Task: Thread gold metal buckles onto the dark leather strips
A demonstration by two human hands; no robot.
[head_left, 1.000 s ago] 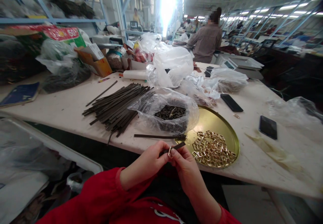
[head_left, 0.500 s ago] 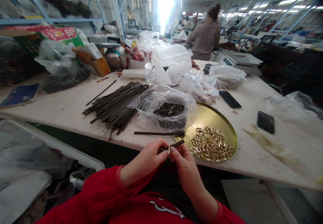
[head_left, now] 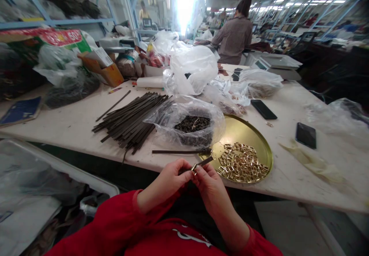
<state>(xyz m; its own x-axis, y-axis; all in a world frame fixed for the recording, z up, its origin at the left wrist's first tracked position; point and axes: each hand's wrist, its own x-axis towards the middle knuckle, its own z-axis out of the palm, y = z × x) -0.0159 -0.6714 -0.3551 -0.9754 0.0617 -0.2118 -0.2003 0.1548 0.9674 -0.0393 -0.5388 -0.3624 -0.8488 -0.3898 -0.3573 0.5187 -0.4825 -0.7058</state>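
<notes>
My left hand is closed, thumb and fingers pinching a dark narrow strap near the table's front edge. A small gold buckle sits around the strap between my two hands, tilted. With pinched fingertips my right hand grips the buckle and the strap beside it; the strap's end sticks out above that hand. Just beyond my hands lies another dark strap. To the right a round gold tray bears a heap of gold buckles.
A pile of dark straps lies left of an open clear plastic bag of small dark pieces. Two phones, one of them a black phone, rest at the right. White plastic bags crowd the back. A person stands beyond the table.
The buckle has turned from nearly upright to a slant, and the strap's free end has shifted slightly right and up. Both hands keep their hold; the view has moved slightly.
</notes>
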